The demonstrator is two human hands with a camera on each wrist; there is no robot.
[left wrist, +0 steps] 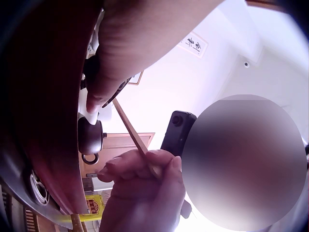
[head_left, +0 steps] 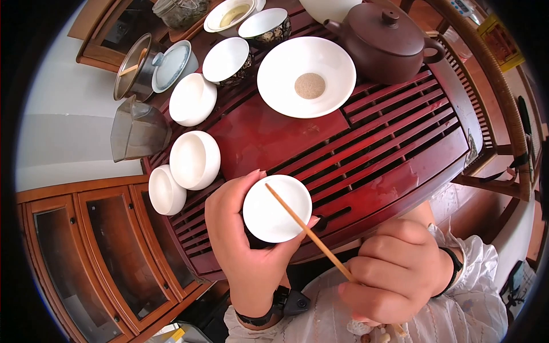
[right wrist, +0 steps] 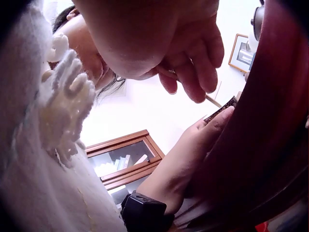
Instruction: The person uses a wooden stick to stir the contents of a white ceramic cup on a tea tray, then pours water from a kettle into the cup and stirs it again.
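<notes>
My left hand grips a small cup from the side, with fingers and thumb around it. The cup is white inside; a strip of its dark patterned outside shows in the right wrist view. A thin wooden stick is held in the curled fingers of my right hand, in front of the body. It slants up and left, its far end overlapping the cup's mouth in the head view. In the left wrist view the right fingers close around the stick.
Beneath is a red slatted tea tray. White cups and a glass pitcher stand left. Behind are a white bowl with a brownish disc at its bottom, a brown teapot, dark patterned cups and a lidded bowl.
</notes>
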